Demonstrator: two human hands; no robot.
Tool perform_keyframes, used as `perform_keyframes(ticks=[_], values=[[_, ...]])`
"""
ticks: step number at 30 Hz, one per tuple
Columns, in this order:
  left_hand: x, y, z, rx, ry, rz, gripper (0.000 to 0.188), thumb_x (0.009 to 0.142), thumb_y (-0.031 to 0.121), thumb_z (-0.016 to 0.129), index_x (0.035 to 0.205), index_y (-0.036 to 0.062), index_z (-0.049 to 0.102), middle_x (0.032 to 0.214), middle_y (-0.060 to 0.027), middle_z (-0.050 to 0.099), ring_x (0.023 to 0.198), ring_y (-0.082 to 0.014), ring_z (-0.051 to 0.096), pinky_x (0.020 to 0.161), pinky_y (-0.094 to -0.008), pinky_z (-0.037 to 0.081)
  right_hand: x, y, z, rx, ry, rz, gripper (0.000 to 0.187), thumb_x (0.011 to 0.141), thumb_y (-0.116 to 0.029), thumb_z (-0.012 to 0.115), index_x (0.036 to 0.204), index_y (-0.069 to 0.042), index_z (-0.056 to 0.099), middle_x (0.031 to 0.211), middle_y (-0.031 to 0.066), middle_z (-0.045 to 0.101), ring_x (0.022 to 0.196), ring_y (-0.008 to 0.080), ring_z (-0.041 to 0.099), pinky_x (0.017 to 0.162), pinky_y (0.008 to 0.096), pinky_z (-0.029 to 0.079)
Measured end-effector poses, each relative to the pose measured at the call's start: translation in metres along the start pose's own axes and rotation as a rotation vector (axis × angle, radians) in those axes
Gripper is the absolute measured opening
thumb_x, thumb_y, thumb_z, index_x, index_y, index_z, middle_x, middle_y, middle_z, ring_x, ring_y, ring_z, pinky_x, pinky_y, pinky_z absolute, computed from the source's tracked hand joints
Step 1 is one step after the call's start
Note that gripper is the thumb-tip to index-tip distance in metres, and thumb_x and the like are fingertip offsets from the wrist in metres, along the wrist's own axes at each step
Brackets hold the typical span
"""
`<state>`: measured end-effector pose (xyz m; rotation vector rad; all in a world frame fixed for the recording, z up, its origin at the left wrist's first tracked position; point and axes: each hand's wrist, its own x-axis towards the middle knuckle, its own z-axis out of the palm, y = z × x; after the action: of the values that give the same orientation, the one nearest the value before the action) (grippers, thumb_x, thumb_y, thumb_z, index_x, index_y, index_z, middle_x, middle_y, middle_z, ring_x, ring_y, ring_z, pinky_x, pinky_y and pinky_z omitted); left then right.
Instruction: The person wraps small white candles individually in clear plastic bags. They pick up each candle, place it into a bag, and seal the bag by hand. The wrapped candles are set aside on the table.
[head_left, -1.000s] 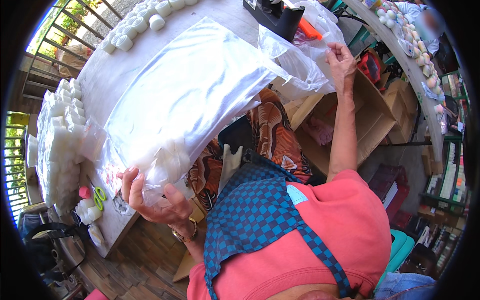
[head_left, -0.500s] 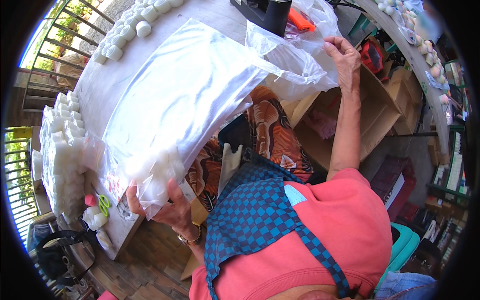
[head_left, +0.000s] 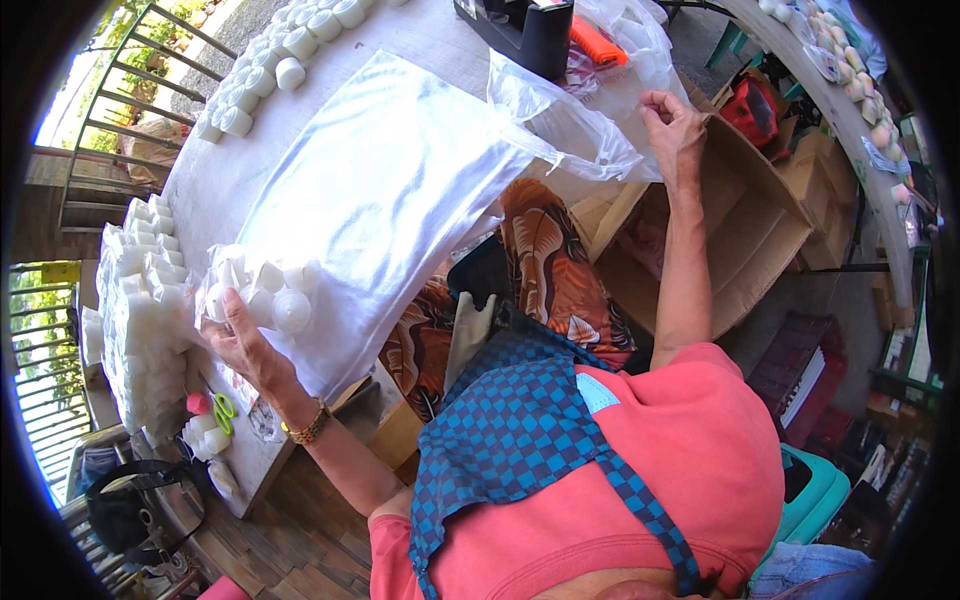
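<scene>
My left hand [head_left: 245, 345] grips a clear plastic pack of short white candles [head_left: 262, 290], thumb across its side, over the left part of a white cloth [head_left: 370, 170]. The cloth lies spread on the table. At the upper right my right hand [head_left: 675, 130] is raised with thumb and fingertips pinched together; anything between them is too small to make out. Just beside it, a thin white plastic bag [head_left: 570, 120] hangs over the table edge. A black tape dispenser [head_left: 525, 40] stands behind the bag, next to an orange tool handle [head_left: 597, 42].
Stacked packs of white candles [head_left: 140, 320] rise at the left edge, near green-handled scissors [head_left: 224, 413]. Loose white candles [head_left: 290, 73] line the table's far side. An open cardboard box [head_left: 745, 235] sits below my right forearm. A second table [head_left: 820, 100] curves along the right.
My left hand has moved left and away from me with the pack, toward the stacked packs. My right hand has shifted slightly down and left, its fingers still pinched.
</scene>
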<state>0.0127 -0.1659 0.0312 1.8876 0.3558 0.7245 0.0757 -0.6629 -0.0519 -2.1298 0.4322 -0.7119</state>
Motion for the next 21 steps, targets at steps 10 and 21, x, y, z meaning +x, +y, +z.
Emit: perform_keyframes(ticks=[10, 21], values=[[-0.019, 0.067, 0.055, 0.875, 0.145, 0.706, 0.048, 0.092, 0.023, 0.061, 0.137, 0.0104, 0.051, 0.144, -0.0167, 0.043, 0.131, -0.0371, 0.044, 0.115, -0.0526, 0.025, -0.006, 0.0, -0.01, 0.238, -0.092, 0.059, 0.012, 0.089, -0.006, 0.065, 0.1, -0.002, 0.069, 0.086, -0.0022, 0.065, 0.077, 0.0053, 0.059, 0.072, 0.0213, 0.048], [-0.086, 0.103, 0.301, 0.357, -0.862, 1.398, 0.054, 0.079, 0.002, 0.061, 0.131, 0.0167, 0.059, 0.144, -0.008, 0.051, 0.134, -0.0275, 0.046, 0.119, -0.0515, 0.023, -0.008, -0.013, -0.005, 0.674, -0.183, 0.191, 0.012, 0.09, -0.008, 0.063, 0.099, -0.003, 0.067, 0.082, -0.0005, 0.064, 0.07, 0.0066, 0.058, 0.065, 0.0208, 0.046]])
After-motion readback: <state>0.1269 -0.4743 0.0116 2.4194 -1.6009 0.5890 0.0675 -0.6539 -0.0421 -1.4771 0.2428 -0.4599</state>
